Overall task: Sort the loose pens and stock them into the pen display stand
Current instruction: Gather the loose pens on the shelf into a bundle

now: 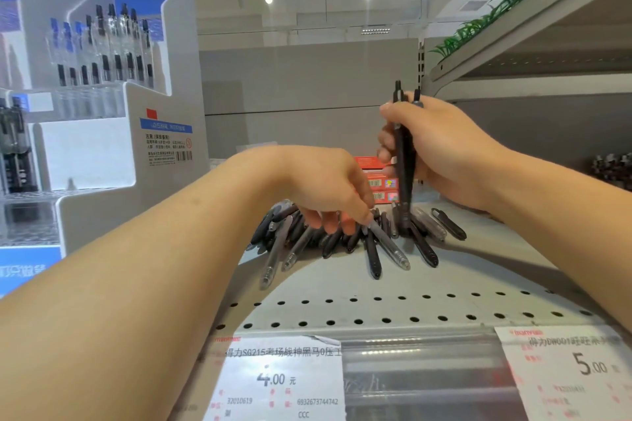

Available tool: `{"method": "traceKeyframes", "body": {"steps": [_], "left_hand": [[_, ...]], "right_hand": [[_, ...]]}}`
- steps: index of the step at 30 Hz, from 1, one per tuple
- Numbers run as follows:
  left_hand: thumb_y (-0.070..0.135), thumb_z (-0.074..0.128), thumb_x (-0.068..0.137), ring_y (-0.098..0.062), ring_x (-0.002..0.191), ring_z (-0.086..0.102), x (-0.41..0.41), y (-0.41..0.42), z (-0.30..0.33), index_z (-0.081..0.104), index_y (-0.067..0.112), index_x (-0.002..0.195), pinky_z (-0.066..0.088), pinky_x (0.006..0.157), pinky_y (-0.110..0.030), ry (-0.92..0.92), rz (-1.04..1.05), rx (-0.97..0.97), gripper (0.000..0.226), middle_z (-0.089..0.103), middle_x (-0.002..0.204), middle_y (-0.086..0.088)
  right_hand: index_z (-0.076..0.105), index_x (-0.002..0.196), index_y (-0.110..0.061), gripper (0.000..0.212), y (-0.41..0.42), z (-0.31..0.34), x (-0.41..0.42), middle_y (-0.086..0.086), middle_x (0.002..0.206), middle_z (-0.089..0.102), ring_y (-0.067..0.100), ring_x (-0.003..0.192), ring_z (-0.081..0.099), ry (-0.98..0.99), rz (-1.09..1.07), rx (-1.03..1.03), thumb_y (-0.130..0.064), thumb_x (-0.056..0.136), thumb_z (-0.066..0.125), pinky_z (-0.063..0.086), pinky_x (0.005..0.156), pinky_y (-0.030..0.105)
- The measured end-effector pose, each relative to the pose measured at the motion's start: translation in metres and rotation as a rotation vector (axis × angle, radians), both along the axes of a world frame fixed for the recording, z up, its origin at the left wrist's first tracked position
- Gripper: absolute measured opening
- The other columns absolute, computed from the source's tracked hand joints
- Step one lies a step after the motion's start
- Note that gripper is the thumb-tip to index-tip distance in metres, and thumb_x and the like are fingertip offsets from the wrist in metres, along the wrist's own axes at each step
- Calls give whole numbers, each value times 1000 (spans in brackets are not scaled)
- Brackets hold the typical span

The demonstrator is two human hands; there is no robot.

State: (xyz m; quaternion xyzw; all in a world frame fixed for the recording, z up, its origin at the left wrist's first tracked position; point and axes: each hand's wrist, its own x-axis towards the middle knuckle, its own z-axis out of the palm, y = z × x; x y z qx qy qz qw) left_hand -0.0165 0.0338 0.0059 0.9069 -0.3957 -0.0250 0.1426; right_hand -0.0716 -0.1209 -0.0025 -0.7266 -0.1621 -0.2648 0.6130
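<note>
A heap of loose pens [301, 236], some black and some clear, lies on the grey perforated shelf [376, 308]. My left hand [325, 188] reaches down into the heap and pinches the top end of a clear pen [390, 244] between fingertips. My right hand [441, 150] grips a small bundle of black pens [405, 164] upright, their tips standing on the shelf. The white tiered pen display stand [102, 154] rises at the left, with clear pens with blue and black ends standing in its upper rows.
Red boxes [379, 181] sit behind the heap, under my right hand. Price labels [280, 379] run along the shelf's front edge. An upper shelf [533, 27] with green plastic leaves overhangs at the right. More dark pens [612, 167] show at the far right.
</note>
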Motion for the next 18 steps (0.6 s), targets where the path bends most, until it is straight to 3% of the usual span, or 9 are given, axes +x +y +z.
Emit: {"method": "traceKeyframes", "body": {"steps": [2, 4, 6, 8, 13, 18], "left_hand": [[42, 63, 93, -2, 51, 58, -3, -13, -8, 69, 26, 108, 47, 51, -20, -114, -17, 16, 23, 69, 62, 12], [47, 56, 94, -3, 62, 60, -5, -25, -16, 72, 26, 105, 42, 57, -23, -202, -2, 42, 29, 67, 60, 13], [47, 56, 94, -11, 75, 65, -4, -30, -21, 72, 25, 99, 48, 65, -28, -186, 20, 90, 28, 68, 64, 11], [47, 59, 92, -15, 76, 66, -3, -31, -23, 69, 27, 93, 54, 72, -32, -169, 27, 131, 22, 70, 70, 9], [29, 61, 89, -8, 41, 50, -2, -25, -16, 69, 14, 95, 44, 44, -20, -110, 63, 71, 18, 71, 70, -1], [19, 65, 88, -8, 45, 63, 1, -6, 0, 54, 23, 97, 48, 44, -19, -43, 85, -212, 14, 74, 80, -5]], "right_hand": [[50, 94, -15, 12, -1, 2, -2, 1, 67, 51, 17, 58, 61, -15, 22, 94, -21, 105, 49, 54, 54, 29], [51, 98, -14, 8, -2, 2, -2, 4, 76, 53, 17, 56, 63, -9, 29, 137, -18, 105, 50, 56, 55, 30], [53, 101, -14, 6, -2, 1, -2, 5, 81, 55, 16, 55, 62, 0, 38, 142, -17, 105, 51, 59, 59, 31], [55, 100, -14, 5, -4, 0, -2, 3, 76, 55, 15, 56, 59, 18, 78, 145, -16, 105, 52, 60, 62, 32], [64, 97, -12, 9, -10, -1, 2, 0, 70, 56, 14, 60, 60, 59, 152, 109, -8, 100, 57, 59, 69, 32], [65, 88, -11, 16, -10, -1, 3, 1, 69, 59, 16, 62, 63, 118, 145, 52, -4, 99, 57, 59, 65, 29]]}}
